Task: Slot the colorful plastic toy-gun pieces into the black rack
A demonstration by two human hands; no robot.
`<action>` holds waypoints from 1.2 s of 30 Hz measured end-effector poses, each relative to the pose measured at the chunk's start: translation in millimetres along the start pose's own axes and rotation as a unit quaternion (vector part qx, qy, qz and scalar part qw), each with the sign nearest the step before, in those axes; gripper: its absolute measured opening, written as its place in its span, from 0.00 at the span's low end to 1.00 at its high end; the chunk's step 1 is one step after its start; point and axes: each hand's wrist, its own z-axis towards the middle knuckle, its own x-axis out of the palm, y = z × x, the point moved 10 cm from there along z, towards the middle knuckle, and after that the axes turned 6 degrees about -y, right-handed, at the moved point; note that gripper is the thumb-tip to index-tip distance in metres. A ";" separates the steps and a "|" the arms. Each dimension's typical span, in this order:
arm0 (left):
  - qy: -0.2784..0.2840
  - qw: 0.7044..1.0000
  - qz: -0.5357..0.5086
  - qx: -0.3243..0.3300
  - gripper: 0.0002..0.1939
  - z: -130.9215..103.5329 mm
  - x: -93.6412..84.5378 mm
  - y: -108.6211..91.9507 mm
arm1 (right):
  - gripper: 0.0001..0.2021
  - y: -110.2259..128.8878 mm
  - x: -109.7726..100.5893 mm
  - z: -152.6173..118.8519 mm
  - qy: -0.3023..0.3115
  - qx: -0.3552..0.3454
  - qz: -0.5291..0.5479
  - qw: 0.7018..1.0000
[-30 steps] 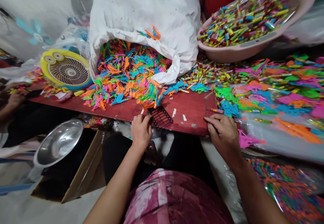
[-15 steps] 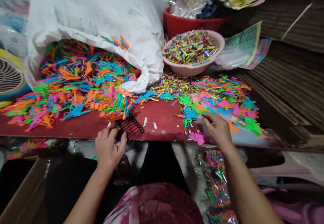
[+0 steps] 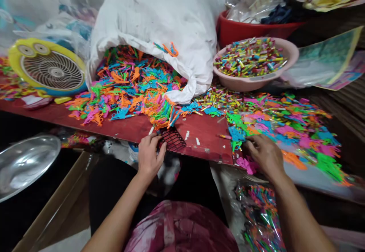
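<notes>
The pink piece [image 3: 245, 165] lies at eight o'clock from the right hand [image 3: 266, 154], just beside it. The left hand [image 3: 149, 156] has its fingers loosely curled, their hold unclear; the black grid [image 3: 174, 140] lies at two o'clock from it on the red surface [image 3: 208, 130], long axis ten to four. The right hand's fingers are bent; I cannot tell whether they grip anything. The blue piece [image 3: 237, 133] sits at ten o'clock from that hand, the nearer one.

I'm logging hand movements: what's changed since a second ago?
The right hand moved rightward from the right edge of the flat red board to beside the small blue plastic toys; any grip is unclear. The left hand stayed by the black rectangular grid.
</notes>
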 end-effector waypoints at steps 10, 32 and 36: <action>-0.083 0.995 -0.052 0.021 0.12 -24.1 -28.4 -40.0 | 0.21 31.7 9.5 4.9 0.023 -0.103 0.083 0.991; 0.115 0.990 -0.004 0.085 0.10 9.8 60.2 -121.5 | 0.16 128.3 -32.4 11.0 0.082 0.159 0.514 0.839; 0.115 0.989 -0.050 0.072 0.08 7.0 55.3 -117.2 | 0.19 149.1 -37.9 4.4 0.115 0.120 0.544 0.823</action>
